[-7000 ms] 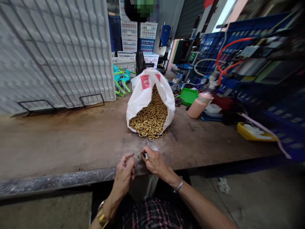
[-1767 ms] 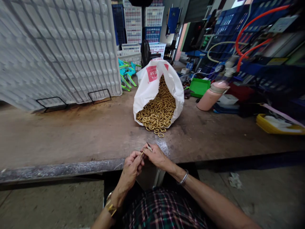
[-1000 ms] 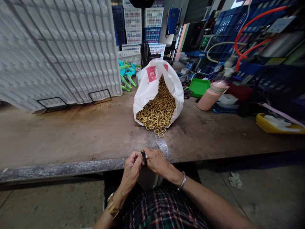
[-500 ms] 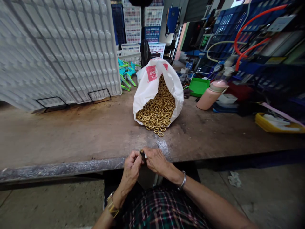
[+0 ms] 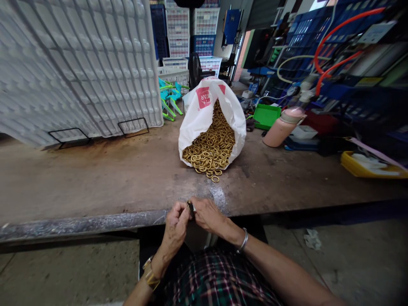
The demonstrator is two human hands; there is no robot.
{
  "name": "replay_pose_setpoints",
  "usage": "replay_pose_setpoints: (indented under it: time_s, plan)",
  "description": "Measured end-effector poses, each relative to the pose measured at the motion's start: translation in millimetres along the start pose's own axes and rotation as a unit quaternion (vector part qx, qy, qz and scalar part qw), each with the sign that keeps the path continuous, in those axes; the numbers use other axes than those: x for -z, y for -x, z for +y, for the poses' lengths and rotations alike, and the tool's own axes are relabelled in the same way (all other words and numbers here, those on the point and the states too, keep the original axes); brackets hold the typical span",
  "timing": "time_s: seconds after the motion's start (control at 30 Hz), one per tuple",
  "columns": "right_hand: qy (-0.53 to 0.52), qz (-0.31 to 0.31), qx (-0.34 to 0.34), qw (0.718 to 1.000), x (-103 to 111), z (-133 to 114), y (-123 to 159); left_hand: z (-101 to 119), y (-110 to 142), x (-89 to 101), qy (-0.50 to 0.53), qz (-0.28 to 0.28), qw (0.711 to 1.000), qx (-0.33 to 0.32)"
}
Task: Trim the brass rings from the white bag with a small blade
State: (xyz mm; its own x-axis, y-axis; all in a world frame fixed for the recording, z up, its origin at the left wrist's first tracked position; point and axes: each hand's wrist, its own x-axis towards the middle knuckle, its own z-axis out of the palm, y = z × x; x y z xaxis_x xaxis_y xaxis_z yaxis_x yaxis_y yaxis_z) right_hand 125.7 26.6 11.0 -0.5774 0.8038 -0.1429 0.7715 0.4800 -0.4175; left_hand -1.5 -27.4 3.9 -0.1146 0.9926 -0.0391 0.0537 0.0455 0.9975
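Note:
My left hand (image 5: pixel 176 223) and my right hand (image 5: pixel 207 213) meet at the near edge of the brown workbench (image 5: pixel 95 178). Both are closed in a pinch around a small dark tool (image 5: pixel 191 207) held between their fingertips; a ring may be in the pinch, but it is too small to make out. Beyond them, a white plastic bag (image 5: pixel 204 111) lies open on its side and spills several gold rings (image 5: pixel 210 151) onto the bench. One loose ring (image 5: pixel 215 179) lies closest to my hands.
A large white ribbed plastic panel (image 5: pixel 76 63) leans at the back left. To the right stand a pink bottle (image 5: pixel 282 127), a green tray (image 5: pixel 267 117) and a yellow tray (image 5: pixel 366 168). Stacked crates (image 5: pixel 191 29) and blue racks with orange hoses (image 5: pixel 331 46) fill the background.
Seven seconds ago my hands were apart, the right one holding a ring and tool. They have since come together and now stay pinched at the bench edge, barely moving.

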Motion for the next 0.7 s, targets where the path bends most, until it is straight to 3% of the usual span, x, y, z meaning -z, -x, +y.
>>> replay_pose_setpoints:
  time_s: [0.1,0.23,0.43,0.7]
  plan:
    - [0.011,0.001,0.003,1.000,-2,7,-4,10,7,-1.5,0.010,-0.032,0.999,0.000]
    - [0.036,0.042,-0.053,0.997,-2,26,-6,20,9,-4.4,0.127,-0.091,0.983,0.096]
    - [0.052,0.184,-0.199,0.961,20,68,-11,13,0,-2.6,0.272,-0.043,0.946,0.171]
    - [0.080,0.171,-0.248,0.950,26,78,-20,10,-5,1.8,0.407,-0.022,0.880,0.244]
